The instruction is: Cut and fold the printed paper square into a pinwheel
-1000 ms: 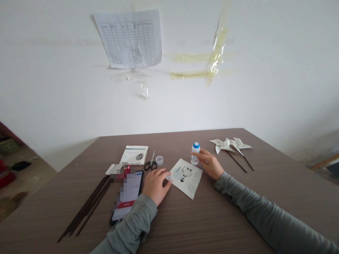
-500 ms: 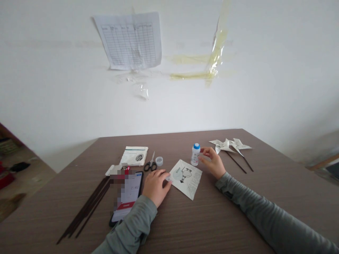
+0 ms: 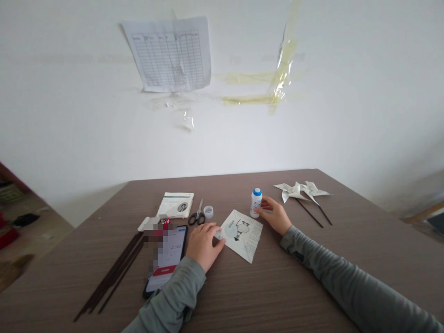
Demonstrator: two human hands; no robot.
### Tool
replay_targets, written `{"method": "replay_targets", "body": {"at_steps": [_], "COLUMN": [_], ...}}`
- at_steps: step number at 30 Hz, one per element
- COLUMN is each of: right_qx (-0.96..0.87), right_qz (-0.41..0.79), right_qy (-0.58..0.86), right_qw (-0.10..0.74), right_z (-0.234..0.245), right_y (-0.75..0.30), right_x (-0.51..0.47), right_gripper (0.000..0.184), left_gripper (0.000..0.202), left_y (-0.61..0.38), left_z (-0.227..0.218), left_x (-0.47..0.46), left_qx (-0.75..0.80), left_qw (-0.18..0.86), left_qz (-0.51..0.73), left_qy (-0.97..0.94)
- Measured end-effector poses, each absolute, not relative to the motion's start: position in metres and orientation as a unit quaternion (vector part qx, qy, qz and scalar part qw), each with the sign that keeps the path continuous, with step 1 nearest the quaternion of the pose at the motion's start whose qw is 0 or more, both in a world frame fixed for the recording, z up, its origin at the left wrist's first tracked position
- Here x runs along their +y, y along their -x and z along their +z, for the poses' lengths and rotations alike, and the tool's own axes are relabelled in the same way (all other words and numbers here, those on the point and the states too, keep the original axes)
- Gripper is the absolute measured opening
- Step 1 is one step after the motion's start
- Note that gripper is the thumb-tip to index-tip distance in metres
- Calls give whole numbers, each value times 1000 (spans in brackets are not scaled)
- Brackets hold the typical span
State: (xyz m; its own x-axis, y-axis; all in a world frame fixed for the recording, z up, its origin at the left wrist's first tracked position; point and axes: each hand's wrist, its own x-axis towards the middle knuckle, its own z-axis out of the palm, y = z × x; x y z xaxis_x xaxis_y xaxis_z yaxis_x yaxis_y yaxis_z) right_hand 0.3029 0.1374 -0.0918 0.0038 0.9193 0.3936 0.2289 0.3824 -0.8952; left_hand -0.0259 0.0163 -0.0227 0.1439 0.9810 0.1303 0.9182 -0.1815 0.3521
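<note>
A square of folded printed paper [image 3: 243, 233] with a line drawing lies on the table, one corner toward me. My left hand [image 3: 204, 245] rests at its left corner, which sits between the thumb and fingers. Just behind the paper's right side stands a white glue bottle [image 3: 255, 203] with a blue top, upright on the table. My right hand [image 3: 275, 216] grips it from the right, thumb in front and fingers at the far side. Scissors [image 3: 197, 214] and a small clear round cap [image 3: 208, 212] lie beyond my left hand.
Two paper pinwheels [image 3: 301, 190] on dark sticks lie at the back right. A stack of printed paper [image 3: 175, 205] sits at the back left. A phone [image 3: 169, 259] lies beside my left forearm, with several dark sticks [image 3: 114, 268] left of it.
My right hand has moved slightly left and closed round the glue bottle. The folded paper has shifted a little to the left under my left hand.
</note>
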Motion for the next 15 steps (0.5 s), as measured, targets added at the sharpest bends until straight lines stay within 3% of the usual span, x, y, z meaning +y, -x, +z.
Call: {"method": "replay_targets", "body": {"at_steps": [15], "right_qx": [-622], "right_qz": [410], "right_qy": [416], "right_qw": [521], "right_z": [-71], "right_y": [-267], "right_x": [159], "right_gripper": [50], "left_gripper": [37], "left_y": [32], "left_z": [-9], "left_x": [12], "left_qx": [646], "left_qw": [99], "left_qz": [123], "left_qy": [-747]}}
